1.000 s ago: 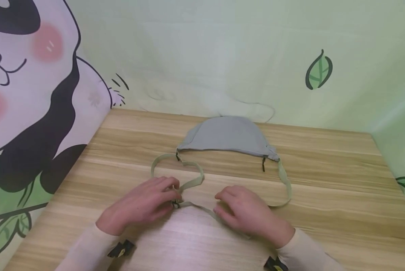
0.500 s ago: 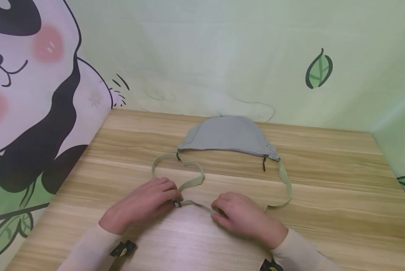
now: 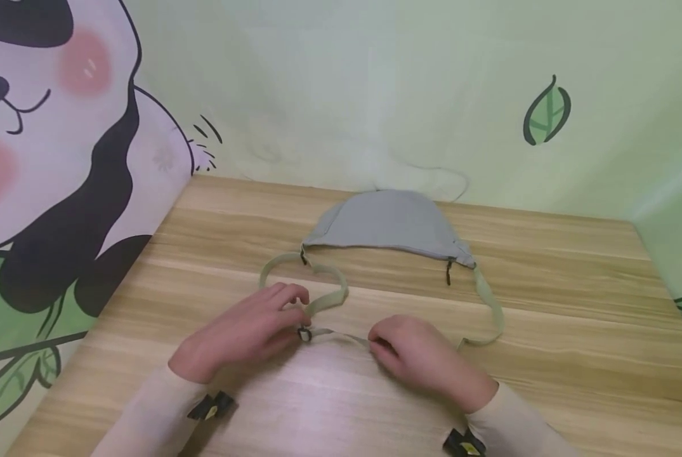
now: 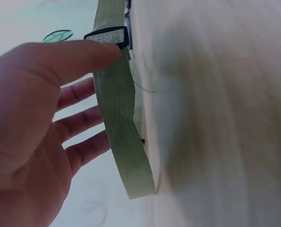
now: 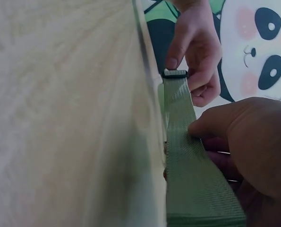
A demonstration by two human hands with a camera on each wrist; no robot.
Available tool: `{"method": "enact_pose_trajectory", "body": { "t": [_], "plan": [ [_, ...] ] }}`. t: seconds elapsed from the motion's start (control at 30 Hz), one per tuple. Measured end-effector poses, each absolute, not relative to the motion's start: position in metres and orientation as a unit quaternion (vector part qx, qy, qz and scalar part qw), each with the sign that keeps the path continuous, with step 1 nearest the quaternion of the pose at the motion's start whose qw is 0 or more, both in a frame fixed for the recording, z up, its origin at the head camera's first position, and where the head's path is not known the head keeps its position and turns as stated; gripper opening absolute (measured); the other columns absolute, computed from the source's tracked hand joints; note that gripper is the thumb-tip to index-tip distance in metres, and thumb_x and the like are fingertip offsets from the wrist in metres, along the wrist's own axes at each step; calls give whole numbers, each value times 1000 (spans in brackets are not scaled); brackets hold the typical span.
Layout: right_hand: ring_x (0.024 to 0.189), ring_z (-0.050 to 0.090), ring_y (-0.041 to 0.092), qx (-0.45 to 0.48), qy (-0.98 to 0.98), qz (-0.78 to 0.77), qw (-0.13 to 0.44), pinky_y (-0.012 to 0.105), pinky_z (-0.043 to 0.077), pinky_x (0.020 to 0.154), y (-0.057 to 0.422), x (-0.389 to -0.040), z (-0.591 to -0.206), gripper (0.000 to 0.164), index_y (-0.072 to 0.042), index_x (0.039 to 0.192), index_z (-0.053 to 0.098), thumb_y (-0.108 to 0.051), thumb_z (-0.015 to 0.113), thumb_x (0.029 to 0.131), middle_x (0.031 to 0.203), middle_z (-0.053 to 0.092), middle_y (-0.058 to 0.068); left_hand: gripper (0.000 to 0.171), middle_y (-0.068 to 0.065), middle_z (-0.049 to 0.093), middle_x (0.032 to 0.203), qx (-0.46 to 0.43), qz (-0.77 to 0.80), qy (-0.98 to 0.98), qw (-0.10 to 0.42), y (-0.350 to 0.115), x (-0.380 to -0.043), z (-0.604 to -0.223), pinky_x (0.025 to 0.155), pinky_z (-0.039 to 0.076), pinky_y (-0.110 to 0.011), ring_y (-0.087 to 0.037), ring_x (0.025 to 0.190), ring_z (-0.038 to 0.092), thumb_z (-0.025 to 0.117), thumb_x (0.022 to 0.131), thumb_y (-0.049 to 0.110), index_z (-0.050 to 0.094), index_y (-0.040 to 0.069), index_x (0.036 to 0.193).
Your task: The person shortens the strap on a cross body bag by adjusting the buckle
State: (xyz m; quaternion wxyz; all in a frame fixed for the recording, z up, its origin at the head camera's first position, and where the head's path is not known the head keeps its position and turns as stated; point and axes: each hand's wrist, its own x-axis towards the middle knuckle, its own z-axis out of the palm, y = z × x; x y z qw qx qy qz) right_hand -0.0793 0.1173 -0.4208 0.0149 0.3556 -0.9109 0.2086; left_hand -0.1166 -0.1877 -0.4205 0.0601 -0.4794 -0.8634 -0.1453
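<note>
A grey waist bag [image 3: 386,222] lies flat near the back of the table, its pale green webbing strap [image 3: 491,304] looping toward me. My left hand [image 3: 246,327] pinches the strap beside a black slider buckle [image 4: 107,35]; in the left wrist view the thumb presses the webbing just below it, with the other fingers behind. To the right, my right hand [image 3: 429,358] pinches the same strap between thumb and fingers, a short span apart from the buckle. In the right wrist view the strap runs between both hands; some right fingertips are hidden behind it.
The wood-grain table [image 3: 575,285] meets a pale green printed backdrop [image 3: 329,95] at the back, with a panda picture at left. A black zipper pull [image 3: 448,273] hangs from the bag's right end. A slack strap loop [image 3: 341,279] lies beyond the left hand.
My right hand moved left onto the strap and now pinches it. The strap between the hands is straighter and the black buckle shows more clearly. The head view shifted slightly; the bag lies still.
</note>
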Motion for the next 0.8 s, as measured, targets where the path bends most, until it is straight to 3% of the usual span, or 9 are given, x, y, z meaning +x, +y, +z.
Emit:
{"method": "enact_pose_trajectory", "body": {
  "t": [0.13,0.33,0.6,0.8],
  "plan": [
    [78,59,4,345,-910,231,7,28,52,73,125,-82,-415,6,-15,90,68,-19,64,89,84,66,-8,25,-1,52,129,-485,-149,-860,47,-182,-119,-413,102,38,-35,-17,119,45,68,84,20,65,20,109],
    [75,58,0,322,-903,284,-18,23,51,68,136,-84,-409,7,-13,93,70,-16,63,91,82,66,-10,26,4,57,127,-503,-168,-847,52,-175,-125,-406,109,29,-36,-20,126,43,65,86,21,64,19,111],
    [75,58,-2,293,-897,328,-32,26,53,69,150,-87,-399,10,-14,96,70,-18,63,92,83,66,-12,22,16,60,102,-506,-229,-831,44,-166,-131,-399,102,34,-33,-15,116,47,64,87,23,64,22,110],
    [79,59,-1,286,-896,336,-43,29,53,73,159,-89,-390,12,-16,101,69,-18,62,93,87,66,-12,23,17,60,105,-502,-265,-822,54,-159,-133,-397,97,34,-33,-11,113,44,62,90,25,63,23,112]
  ]
}}
